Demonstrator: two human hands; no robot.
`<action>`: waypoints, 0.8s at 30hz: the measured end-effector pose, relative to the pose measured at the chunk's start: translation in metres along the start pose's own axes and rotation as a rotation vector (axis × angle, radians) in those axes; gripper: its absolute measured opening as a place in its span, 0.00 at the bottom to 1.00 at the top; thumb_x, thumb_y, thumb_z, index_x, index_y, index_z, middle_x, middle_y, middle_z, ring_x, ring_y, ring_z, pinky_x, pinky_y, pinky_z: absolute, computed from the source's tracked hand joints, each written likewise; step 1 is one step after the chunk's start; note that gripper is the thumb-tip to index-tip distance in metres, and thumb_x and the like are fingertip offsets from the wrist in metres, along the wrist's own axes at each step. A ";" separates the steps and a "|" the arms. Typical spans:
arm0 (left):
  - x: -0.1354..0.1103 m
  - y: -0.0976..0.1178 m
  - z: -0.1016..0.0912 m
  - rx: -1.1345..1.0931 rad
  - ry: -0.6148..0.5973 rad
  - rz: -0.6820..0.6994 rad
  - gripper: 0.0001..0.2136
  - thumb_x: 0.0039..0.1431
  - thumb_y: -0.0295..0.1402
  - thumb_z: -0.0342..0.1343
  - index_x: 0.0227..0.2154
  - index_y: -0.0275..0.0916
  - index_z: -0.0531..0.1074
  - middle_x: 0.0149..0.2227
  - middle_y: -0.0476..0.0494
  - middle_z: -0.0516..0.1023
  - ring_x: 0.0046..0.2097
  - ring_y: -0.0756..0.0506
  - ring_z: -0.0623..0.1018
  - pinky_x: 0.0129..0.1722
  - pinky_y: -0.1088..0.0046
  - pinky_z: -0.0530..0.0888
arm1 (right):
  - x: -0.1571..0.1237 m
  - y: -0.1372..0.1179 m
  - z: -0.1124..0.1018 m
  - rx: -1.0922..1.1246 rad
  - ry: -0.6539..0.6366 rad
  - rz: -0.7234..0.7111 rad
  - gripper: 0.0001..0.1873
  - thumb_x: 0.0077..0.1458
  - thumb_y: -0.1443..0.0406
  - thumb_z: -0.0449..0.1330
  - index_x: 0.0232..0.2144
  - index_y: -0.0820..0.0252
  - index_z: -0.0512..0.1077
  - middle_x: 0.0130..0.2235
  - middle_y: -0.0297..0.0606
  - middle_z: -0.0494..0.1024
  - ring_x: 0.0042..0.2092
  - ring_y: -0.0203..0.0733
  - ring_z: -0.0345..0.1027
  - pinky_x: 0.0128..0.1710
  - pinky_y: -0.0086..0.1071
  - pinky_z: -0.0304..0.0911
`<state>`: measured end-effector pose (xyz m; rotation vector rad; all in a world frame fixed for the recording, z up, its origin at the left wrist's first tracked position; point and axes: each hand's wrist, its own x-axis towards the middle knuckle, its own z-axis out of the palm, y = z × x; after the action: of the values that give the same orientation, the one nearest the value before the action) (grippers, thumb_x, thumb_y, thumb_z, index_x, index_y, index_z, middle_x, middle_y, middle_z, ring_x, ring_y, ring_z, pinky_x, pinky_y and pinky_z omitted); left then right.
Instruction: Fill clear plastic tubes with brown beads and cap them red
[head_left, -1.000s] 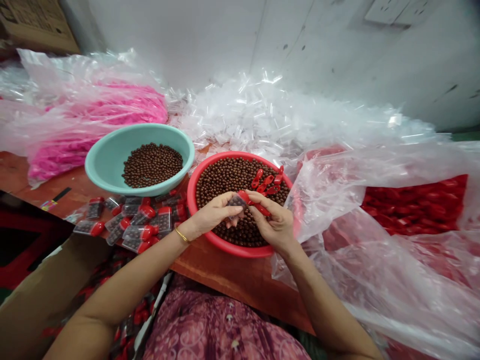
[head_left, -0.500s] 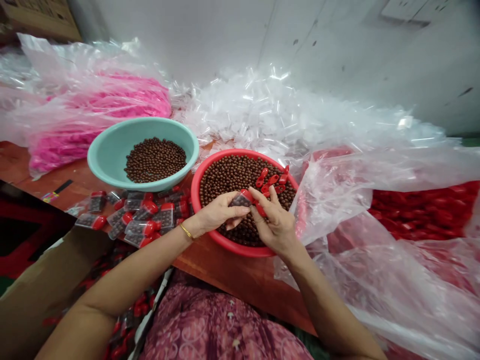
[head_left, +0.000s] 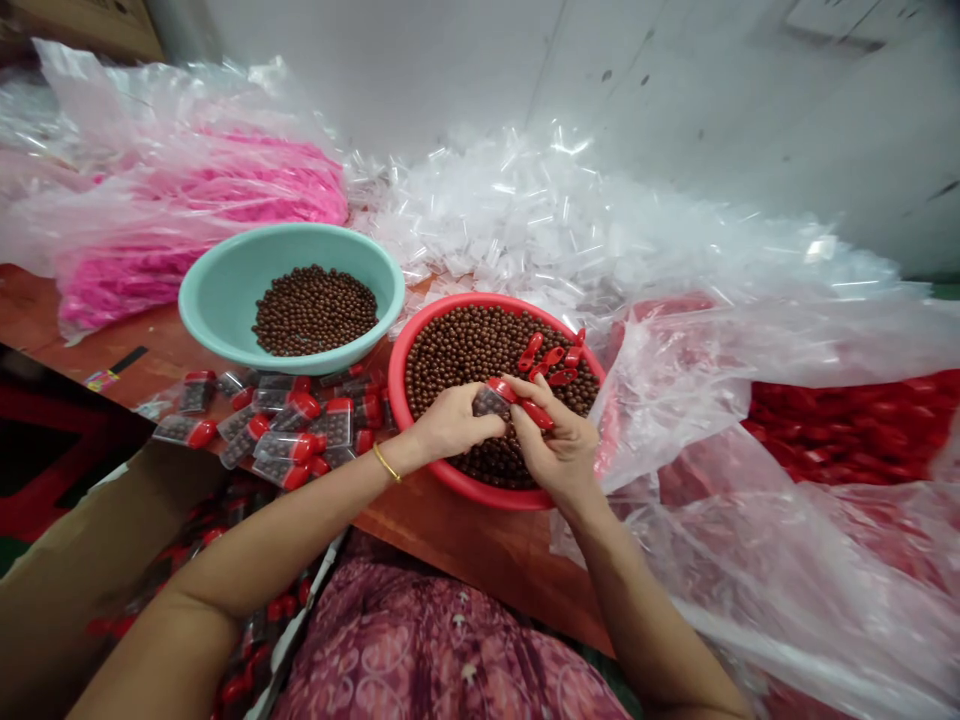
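My left hand (head_left: 450, 428) is closed round a small clear plastic container (head_left: 490, 403) filled with dark balls, with red at its top end. My right hand (head_left: 564, 448) meets it from the other side, thumb and forefinger at the red top. A further red cap (head_left: 538, 413) is tucked in the right hand's fingers. Both hands are above a red basin (head_left: 400, 375) of small brown balls (head_left: 466, 345). Several loose red caps (head_left: 551, 358) lie on the balls at the basin's right side. Whether the red top is fully seated is hidden by the fingers.
Left of the red basin stands a teal bowl (head_left: 214, 320) with more brown balls. Filled red-capped containers (head_left: 285, 445) lie before it, above an open carton (head_left: 90, 560). Clear empty containers (head_left: 517, 210) pile up behind. A bag of red caps (head_left: 855, 425) lies right, bagged pink pieces (head_left: 277, 185) left.
Both hands stay together over the red basin, with the left fingers now wrapped more closely round the container. The whole view has shifted slightly.
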<state>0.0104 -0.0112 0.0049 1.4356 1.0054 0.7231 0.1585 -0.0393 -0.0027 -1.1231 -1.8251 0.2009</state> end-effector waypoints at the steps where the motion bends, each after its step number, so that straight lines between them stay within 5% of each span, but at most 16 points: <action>1: 0.000 0.000 0.000 0.004 -0.013 -0.015 0.05 0.42 0.32 0.52 0.22 0.38 0.61 0.15 0.57 0.63 0.17 0.55 0.62 0.16 0.80 0.58 | -0.002 0.001 0.000 -0.014 0.002 -0.003 0.19 0.57 0.69 0.53 0.51 0.53 0.69 0.42 0.33 0.81 0.43 0.41 0.76 0.59 0.48 0.61; 8: 0.001 -0.005 -0.002 0.043 -0.060 -0.066 0.05 0.41 0.33 0.51 0.22 0.38 0.62 0.15 0.56 0.63 0.17 0.54 0.63 0.15 0.79 0.60 | -0.008 0.006 -0.003 -0.222 -0.077 -0.294 0.29 0.57 0.71 0.54 0.61 0.56 0.58 0.52 0.43 0.75 0.51 0.46 0.72 0.60 0.52 0.57; 12: 0.001 -0.006 -0.002 0.149 -0.025 0.034 0.04 0.41 0.31 0.50 0.21 0.38 0.62 0.18 0.55 0.63 0.21 0.53 0.63 0.20 0.78 0.60 | -0.012 0.003 -0.007 -0.183 -0.117 -0.350 0.35 0.57 0.74 0.53 0.64 0.55 0.50 0.53 0.43 0.74 0.54 0.44 0.69 0.60 0.50 0.59; 20: -0.006 0.001 0.001 0.461 0.028 0.142 0.05 0.42 0.33 0.53 0.24 0.38 0.65 0.23 0.51 0.68 0.25 0.51 0.66 0.25 0.75 0.59 | -0.017 0.000 -0.014 0.072 -0.031 -0.047 0.17 0.59 0.67 0.51 0.49 0.52 0.69 0.43 0.36 0.80 0.45 0.44 0.75 0.59 0.53 0.57; 24: -0.012 0.009 0.005 0.657 -0.043 0.175 0.06 0.43 0.34 0.54 0.26 0.38 0.67 0.22 0.50 0.69 0.24 0.49 0.67 0.25 0.74 0.60 | 0.003 0.006 -0.002 0.196 0.138 0.151 0.21 0.65 0.59 0.39 0.54 0.53 0.64 0.39 0.37 0.79 0.42 0.38 0.74 0.52 0.42 0.66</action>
<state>0.0109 -0.0235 0.0142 2.1175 1.1500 0.4970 0.1636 -0.0339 -0.0030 -1.1081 -1.5646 0.3731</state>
